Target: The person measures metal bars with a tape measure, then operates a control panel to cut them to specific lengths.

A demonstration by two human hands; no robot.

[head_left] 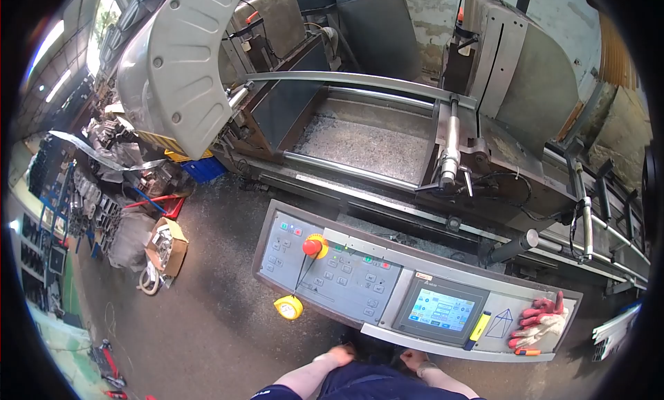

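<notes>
My left hand [340,355] is low in the view, close to my dark clothing and below the front edge of the control panel [401,279]. Its fingers look curled in; whether anything is inside them is hidden. Nearly level with it, my right hand [415,360] is also closed beside the dark cloth at my waist, its grip too small to make out. Neither hand touches the panel. On the panel are a red emergency stop button [312,247], a lit touchscreen [443,308], a yellow marker [478,331] and red-and-white work gloves [539,322].
Behind the panel stands a large sawing machine with a grey guard [181,68] and a chip-covered bed [366,140]. A yellow tape measure [288,307] overlaps the panel's lower left edge. An orange cutter [527,352] lies by the gloves. A cardboard box [176,251] and scrap metal [93,206] sit left.
</notes>
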